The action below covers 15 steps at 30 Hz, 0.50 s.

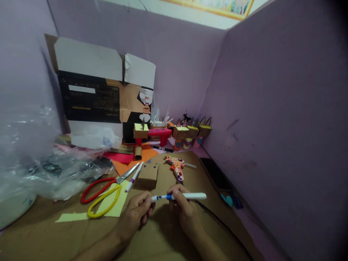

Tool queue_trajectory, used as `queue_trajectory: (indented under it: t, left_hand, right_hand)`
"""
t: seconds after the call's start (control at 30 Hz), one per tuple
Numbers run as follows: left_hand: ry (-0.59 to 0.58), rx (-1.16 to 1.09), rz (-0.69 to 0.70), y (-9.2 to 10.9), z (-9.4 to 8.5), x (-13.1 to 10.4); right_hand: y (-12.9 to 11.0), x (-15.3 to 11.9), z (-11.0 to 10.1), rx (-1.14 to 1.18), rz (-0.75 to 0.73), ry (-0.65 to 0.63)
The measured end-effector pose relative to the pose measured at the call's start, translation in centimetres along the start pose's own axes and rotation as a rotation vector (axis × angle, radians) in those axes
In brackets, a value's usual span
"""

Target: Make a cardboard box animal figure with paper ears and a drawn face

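My right hand (pixel 182 206) grips a white marker (pixel 191 196) with a blue collar, its blue tip bare and pointing left. Pinched in my left hand (pixel 140 208) is the marker's cap (pixel 154 199), held just left of the tip with a small gap between them. Behind my hands sits a small cardboard box (pixel 148 175) with two dark dots on top. A second white marker (pixel 134 177) with a purple band lies to the left of the box.
Scissors (pixel 127 173) with red and yellow handles lie left over yellow paper (pixel 108 203). A patterned glue gun (pixel 176 168) rests behind my right hand, its black cord (pixel 223 223) running right. Cardboard figures (pixel 181 133), a phone (pixel 216 174) and plastic bags (pixel 40 159) surround the work area.
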State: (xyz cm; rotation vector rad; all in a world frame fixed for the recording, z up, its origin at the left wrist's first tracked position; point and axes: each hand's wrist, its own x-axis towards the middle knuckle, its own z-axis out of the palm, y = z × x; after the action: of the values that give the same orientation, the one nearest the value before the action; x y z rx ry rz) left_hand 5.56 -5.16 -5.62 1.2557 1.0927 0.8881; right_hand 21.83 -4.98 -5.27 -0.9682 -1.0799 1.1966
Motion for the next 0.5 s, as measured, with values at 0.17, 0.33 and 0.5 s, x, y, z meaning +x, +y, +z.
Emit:
queue_trajectory:
  t: [0.17,0.33,0.5]
  left_hand:
    - [0.035,-0.02,0.004,0.15,-0.04,0.0]
    - [-0.013,-0.046,-0.012,-0.42,0.38,0.02]
    - [-0.051,-0.025,0.098,-0.68,0.63,-0.09]
  right_hand:
    - [0.21,-0.02,-0.07,0.01,-0.037,0.031]
    - [0.43,-0.2,0.3,-0.067,-0.101,-0.053]
    - [0.25,-0.65,0.53,-0.172,-0.26,-0.138]
